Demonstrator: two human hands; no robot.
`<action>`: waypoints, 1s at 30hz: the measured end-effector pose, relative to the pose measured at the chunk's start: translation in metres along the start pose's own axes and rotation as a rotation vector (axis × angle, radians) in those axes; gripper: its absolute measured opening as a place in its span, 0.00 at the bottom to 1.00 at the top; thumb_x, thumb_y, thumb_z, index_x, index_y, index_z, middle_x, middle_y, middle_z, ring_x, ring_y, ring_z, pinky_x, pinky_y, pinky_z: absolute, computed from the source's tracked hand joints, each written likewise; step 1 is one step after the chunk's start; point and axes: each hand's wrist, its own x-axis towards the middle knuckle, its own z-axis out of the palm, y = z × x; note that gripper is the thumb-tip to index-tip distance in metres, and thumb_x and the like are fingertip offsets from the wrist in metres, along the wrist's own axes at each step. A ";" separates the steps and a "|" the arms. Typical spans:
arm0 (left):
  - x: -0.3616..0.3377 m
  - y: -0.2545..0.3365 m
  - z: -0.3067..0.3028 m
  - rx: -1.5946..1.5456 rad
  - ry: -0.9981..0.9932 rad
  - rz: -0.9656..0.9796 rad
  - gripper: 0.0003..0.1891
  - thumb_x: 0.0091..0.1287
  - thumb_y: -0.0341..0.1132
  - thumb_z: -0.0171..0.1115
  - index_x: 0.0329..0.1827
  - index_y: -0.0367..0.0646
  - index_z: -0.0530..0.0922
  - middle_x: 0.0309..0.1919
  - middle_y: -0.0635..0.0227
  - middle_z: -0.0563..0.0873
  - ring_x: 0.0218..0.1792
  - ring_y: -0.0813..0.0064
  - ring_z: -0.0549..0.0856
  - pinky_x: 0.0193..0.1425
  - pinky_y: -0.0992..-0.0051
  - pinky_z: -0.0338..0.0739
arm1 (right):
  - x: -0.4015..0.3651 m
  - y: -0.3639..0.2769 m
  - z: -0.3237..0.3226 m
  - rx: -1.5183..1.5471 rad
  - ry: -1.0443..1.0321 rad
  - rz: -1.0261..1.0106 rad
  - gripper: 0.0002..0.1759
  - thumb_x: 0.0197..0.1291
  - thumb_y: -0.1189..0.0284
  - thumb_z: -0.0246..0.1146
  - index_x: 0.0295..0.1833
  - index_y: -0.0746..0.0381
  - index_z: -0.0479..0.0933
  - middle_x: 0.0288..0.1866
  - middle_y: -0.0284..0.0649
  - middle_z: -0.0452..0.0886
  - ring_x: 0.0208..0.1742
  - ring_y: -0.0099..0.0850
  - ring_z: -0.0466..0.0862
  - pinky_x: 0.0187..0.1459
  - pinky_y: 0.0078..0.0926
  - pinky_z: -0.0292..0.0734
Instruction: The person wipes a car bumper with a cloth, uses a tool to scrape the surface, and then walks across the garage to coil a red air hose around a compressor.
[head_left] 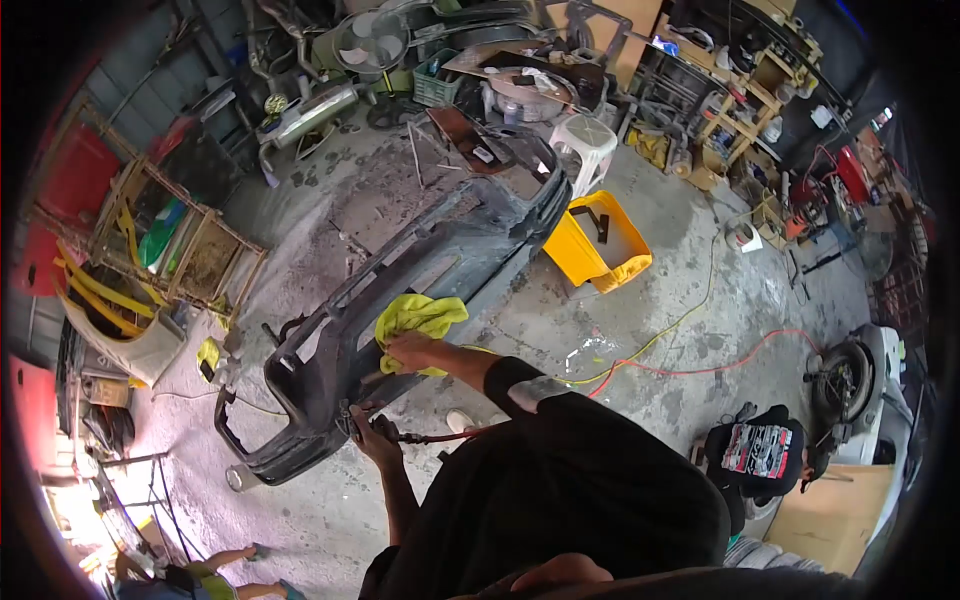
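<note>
A long dark car bumper (400, 270) stretches diagonally across the middle of the view. My right hand (408, 352) presses a yellow-green cloth (425, 316) against the bumper, its fingers closed on the cloth. Lower down, beside the bumper's near edge, my left hand (376, 436) is wrapped round an air gun (352, 422), which joins a hose fitting (415, 438) and a red hose. The tip of the air gun is too small to make out.
A yellow bin (598, 243) and a white stool (584, 150) stand beyond the bumper. Red and yellow hoses (700, 371) cross the floor on the right. One person (757, 450) crouches at the lower right near a wheel (843, 382); another person (190, 580) is at the lower left.
</note>
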 end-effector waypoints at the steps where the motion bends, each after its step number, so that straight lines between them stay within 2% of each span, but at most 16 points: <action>1: 0.003 0.003 0.000 0.004 -0.014 -0.006 0.19 0.75 0.51 0.54 0.39 0.43 0.76 0.27 0.64 0.83 0.08 0.84 0.65 0.10 0.80 0.55 | -0.008 0.002 -0.012 0.016 -0.039 0.052 0.28 0.52 0.53 0.69 0.50 0.64 0.80 0.55 0.49 0.80 0.58 0.45 0.80 0.59 0.40 0.75; 2: 0.007 0.002 0.004 0.006 -0.033 -0.003 0.20 0.75 0.52 0.54 0.40 0.43 0.75 0.28 0.63 0.83 0.08 0.84 0.65 0.10 0.81 0.55 | -0.022 -0.004 -0.036 0.009 -0.038 0.073 0.28 0.52 0.53 0.69 0.50 0.64 0.80 0.55 0.49 0.80 0.58 0.45 0.80 0.59 0.40 0.75; 5: 0.009 -0.004 0.026 -0.004 -0.097 -0.024 0.20 0.74 0.53 0.54 0.41 0.43 0.75 0.30 0.62 0.84 0.08 0.83 0.65 0.10 0.81 0.56 | -0.081 0.011 -0.081 0.151 0.294 0.389 0.33 0.53 0.45 0.67 0.48 0.65 0.80 0.51 0.53 0.82 0.50 0.49 0.83 0.52 0.43 0.79; 7: 0.015 -0.008 0.039 0.004 -0.150 -0.019 0.20 0.74 0.53 0.54 0.41 0.43 0.75 0.31 0.62 0.84 0.09 0.82 0.66 0.11 0.80 0.58 | -0.133 0.031 -0.125 0.163 0.258 0.678 0.35 0.51 0.41 0.67 0.44 0.65 0.80 0.43 0.55 0.84 0.45 0.50 0.85 0.46 0.44 0.80; 9: 0.021 -0.014 0.058 -0.016 -0.182 -0.037 0.19 0.74 0.53 0.55 0.41 0.44 0.75 0.31 0.62 0.83 0.09 0.82 0.66 0.11 0.79 0.58 | -0.193 0.052 -0.174 0.336 0.353 0.916 0.36 0.49 0.39 0.67 0.38 0.65 0.81 0.37 0.56 0.84 0.41 0.52 0.85 0.42 0.46 0.79; 11: 0.021 -0.019 0.084 -0.015 -0.206 -0.056 0.19 0.74 0.53 0.56 0.41 0.44 0.75 0.30 0.63 0.83 0.09 0.82 0.66 0.11 0.78 0.58 | -0.255 0.109 -0.180 0.260 0.385 1.022 0.36 0.49 0.39 0.67 0.35 0.66 0.82 0.34 0.58 0.84 0.41 0.51 0.86 0.42 0.46 0.79; 14: 0.016 -0.027 0.130 0.034 -0.195 -0.072 0.18 0.74 0.52 0.56 0.41 0.44 0.75 0.31 0.64 0.84 0.10 0.83 0.66 0.11 0.79 0.57 | -0.336 0.175 -0.196 0.146 0.279 1.263 0.33 0.47 0.42 0.68 0.37 0.66 0.84 0.37 0.59 0.84 0.44 0.50 0.86 0.44 0.47 0.79; 15: 0.014 -0.032 0.146 0.035 -0.186 -0.058 0.18 0.74 0.52 0.56 0.41 0.44 0.75 0.31 0.64 0.84 0.10 0.83 0.66 0.11 0.79 0.57 | -0.389 0.266 -0.129 0.035 0.196 1.085 0.33 0.47 0.43 0.68 0.38 0.66 0.84 0.39 0.59 0.85 0.45 0.50 0.86 0.46 0.46 0.80; 17: 0.010 -0.046 0.174 0.044 -0.218 -0.030 0.17 0.73 0.50 0.57 0.40 0.44 0.75 0.31 0.64 0.84 0.10 0.84 0.67 0.11 0.80 0.56 | -0.410 0.280 -0.164 0.052 0.203 1.345 0.33 0.46 0.44 0.70 0.45 0.63 0.84 0.42 0.53 0.86 0.47 0.47 0.86 0.49 0.43 0.81; 20: 0.001 -0.077 0.212 0.133 -0.234 0.007 0.15 0.73 0.48 0.58 0.40 0.44 0.75 0.32 0.64 0.84 0.10 0.85 0.67 0.11 0.81 0.55 | -0.436 0.336 -0.206 0.038 0.211 1.497 0.37 0.44 0.40 0.71 0.51 0.59 0.82 0.49 0.51 0.85 0.52 0.45 0.85 0.52 0.41 0.80; 21: -0.010 -0.081 0.231 0.187 -0.209 0.013 0.13 0.74 0.45 0.58 0.39 0.44 0.75 0.31 0.65 0.84 0.10 0.85 0.67 0.11 0.82 0.54 | -0.448 0.358 -0.216 0.093 0.238 1.472 0.41 0.42 0.38 0.71 0.53 0.59 0.81 0.52 0.51 0.84 0.54 0.44 0.84 0.52 0.41 0.80; 22: -0.017 -0.087 0.247 0.199 -0.192 0.025 0.13 0.74 0.45 0.58 0.39 0.44 0.75 0.31 0.65 0.84 0.10 0.85 0.67 0.11 0.82 0.54 | -0.449 0.367 -0.228 -0.210 0.258 1.468 0.43 0.42 0.37 0.72 0.55 0.60 0.81 0.53 0.49 0.84 0.55 0.44 0.84 0.53 0.40 0.80; 23: -0.023 -0.093 0.261 0.207 -0.210 0.014 0.13 0.74 0.44 0.57 0.39 0.44 0.75 0.32 0.66 0.84 0.10 0.85 0.68 0.11 0.82 0.55 | -0.446 0.368 -0.259 -0.156 0.167 1.561 0.44 0.41 0.38 0.72 0.56 0.61 0.80 0.55 0.47 0.83 0.56 0.44 0.83 0.53 0.39 0.80; 28: -0.033 -0.114 0.304 0.379 -0.194 -0.002 0.13 0.74 0.44 0.57 0.41 0.42 0.77 0.31 0.67 0.83 0.10 0.85 0.69 0.10 0.82 0.56 | -0.509 0.413 -0.228 0.083 0.189 1.452 0.38 0.40 0.46 0.74 0.51 0.64 0.82 0.49 0.52 0.85 0.53 0.44 0.85 0.54 0.40 0.80; 29: -0.028 -0.117 0.313 0.443 -0.210 -0.008 0.15 0.74 0.46 0.57 0.40 0.42 0.77 0.27 0.69 0.82 0.10 0.86 0.70 0.10 0.81 0.56 | -0.513 0.418 -0.225 0.133 0.200 1.419 0.37 0.40 0.47 0.74 0.50 0.65 0.82 0.47 0.53 0.85 0.52 0.44 0.85 0.54 0.40 0.80; 30: -0.019 -0.124 0.320 0.447 -0.189 -0.007 0.15 0.74 0.46 0.57 0.40 0.42 0.77 0.27 0.69 0.82 0.10 0.86 0.70 0.10 0.81 0.56 | -0.523 0.404 -0.215 0.201 0.304 1.324 0.32 0.40 0.51 0.75 0.44 0.67 0.83 0.45 0.56 0.85 0.50 0.50 0.85 0.53 0.43 0.79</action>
